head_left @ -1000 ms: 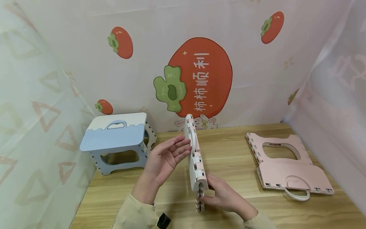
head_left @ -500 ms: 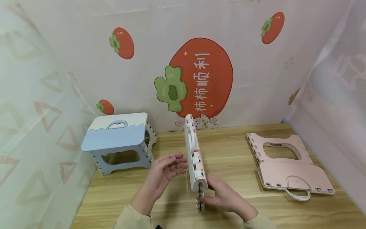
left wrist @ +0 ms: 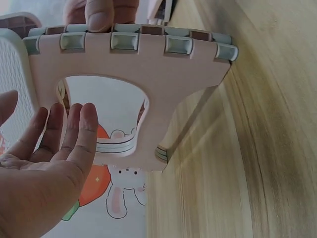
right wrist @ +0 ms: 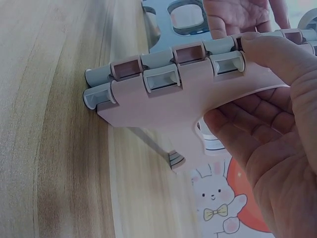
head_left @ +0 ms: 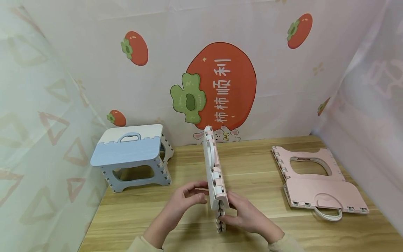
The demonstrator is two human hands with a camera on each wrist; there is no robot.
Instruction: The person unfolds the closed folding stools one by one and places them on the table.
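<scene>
The wood-grain table (head_left: 252, 164) bears three folding stools (head_left: 216, 180).

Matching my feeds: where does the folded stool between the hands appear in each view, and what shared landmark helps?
Head: the stool stands edge-on, in the lower middle.
Left wrist: stool, upper left to centre, beyond the left hand.
Right wrist: stool across the upper middle, gripped by the right hand.
Landmark: the printed rabbit, behind the stool in head, below it in both wrist views.

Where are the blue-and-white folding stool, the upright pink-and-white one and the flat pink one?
Blue-and-white folding stool (head_left: 128, 153): head view, seat's blue half.
Pink-and-white folding stool (head_left: 217, 175): head view, hinged edge.
Pink folding stool (head_left: 310, 188): head view, half with handle.
</scene>
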